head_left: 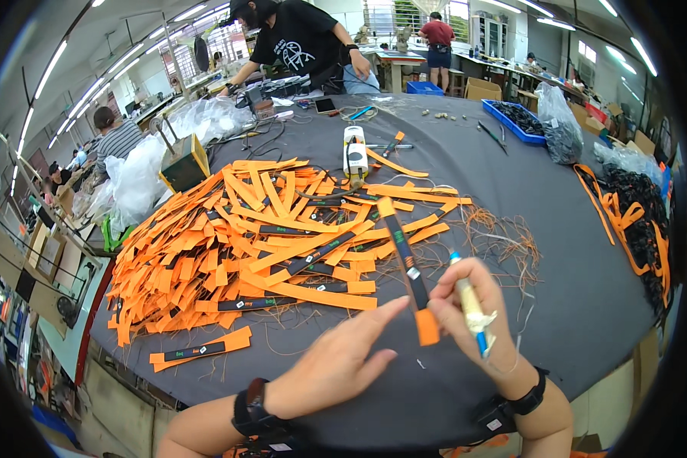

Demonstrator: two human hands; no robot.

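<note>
My right hand (pixel 475 317) is closed around a blue pen-shaped tool (pixel 470 309) with pale yellowish tape wrapped about its middle. An orange webbing strap with a black label (pixel 406 263) stands tilted in front of me, its lower part at my right thumb and fingertips. My left hand (pixel 336 366) is open, thumb and fingers apart, fingertips close to the strap's lower end; I cannot tell if they touch it. Left of my hands spreads a large pile of orange straps with black labels (pixel 229 252). One labelled strap (pixel 200 350) lies apart at the pile's near edge.
Loose orange threads (pixel 504 237) lie right of the pile on the grey tablecloth (pixel 557 282). Beyond stand a white power strip (pixel 355 153) and a blue tray of dark parts (pixel 515 122). Dark webbing (pixel 637 221) heaps at the right edge. Across the table a person (pixel 301 42) works.
</note>
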